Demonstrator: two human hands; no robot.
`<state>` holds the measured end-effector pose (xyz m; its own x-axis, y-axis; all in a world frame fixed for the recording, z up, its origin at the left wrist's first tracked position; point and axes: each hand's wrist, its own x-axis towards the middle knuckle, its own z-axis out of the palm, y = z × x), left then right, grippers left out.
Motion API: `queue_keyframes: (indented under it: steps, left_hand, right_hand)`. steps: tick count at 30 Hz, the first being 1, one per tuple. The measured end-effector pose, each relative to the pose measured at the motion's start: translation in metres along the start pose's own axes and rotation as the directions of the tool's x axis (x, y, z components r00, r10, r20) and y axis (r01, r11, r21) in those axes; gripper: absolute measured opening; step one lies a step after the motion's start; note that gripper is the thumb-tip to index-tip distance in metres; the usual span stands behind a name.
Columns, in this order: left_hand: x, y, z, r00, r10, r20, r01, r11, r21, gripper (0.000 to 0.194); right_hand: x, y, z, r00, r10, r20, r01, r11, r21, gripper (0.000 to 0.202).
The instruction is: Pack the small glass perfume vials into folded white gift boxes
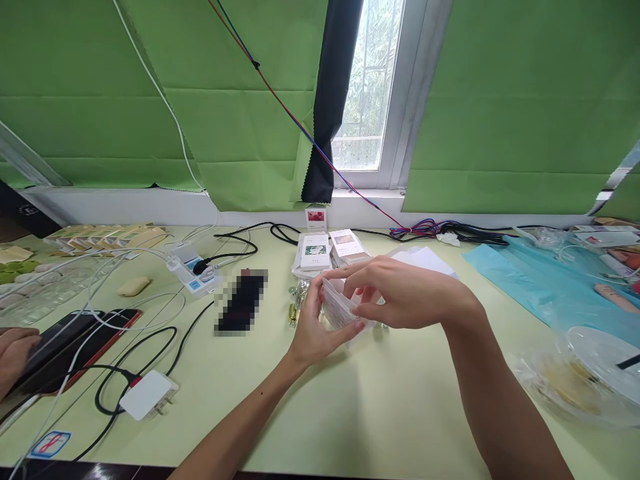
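My left hand [316, 330] is wrapped around a translucent white plastic pouch [337, 307], thumb along its near side, holding the mouth upward above the table. From the right, my right hand [407, 293] reaches into the pouch's mouth with curled fingers. Its fingertips are partly hidden, and I cannot make out what they hold. Just beyond my hands lie small white printed boxes [315, 253], with one more box [316, 219] upright against the wall. Small shiny gold and silver pieces [293, 313] lie beside my left hand, partly covered by it.
Left of me are a pixelated dark object [243, 303], a power strip [187, 268], a white charger [149, 395] and tangled cables. Another person's hand [15, 357] rests by two phones [80, 353]. On the right lie a blue plastic sheet [525, 280] and a clear plastic container [575, 383].
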<state>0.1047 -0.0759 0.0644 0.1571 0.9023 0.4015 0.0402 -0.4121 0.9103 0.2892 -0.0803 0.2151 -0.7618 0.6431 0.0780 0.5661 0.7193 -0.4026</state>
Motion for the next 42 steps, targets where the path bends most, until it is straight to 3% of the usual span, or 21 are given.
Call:
queue_keyframes:
  steps: [19,27,42]
  left_hand:
    - [-0.001,-0.0025,0.0013,1.0,-0.021,0.005,0.021,1.0,0.004,0.085]
    - [-0.0012,-0.0002,0.0012,1.0,-0.028,-0.006,0.028,1.0,-0.002,0.085]
    - [-0.0006,-0.0042,0.0012,0.999,0.039,0.0,-0.039,0.999,-0.007,0.082]
  right_hand:
    - [-0.0085,-0.0026,-0.0033,0.999,-0.033,-0.036,0.034,0.999,0.037,0.026]
    - [-0.0022,-0.003,0.0003,0.999,0.028,0.018,-0.028,1.0,-0.003,0.023]
    - [-0.0033,-0.0015,-0.003,1.0,0.014,0.028,-0.014,0.999,0.03,0.021]
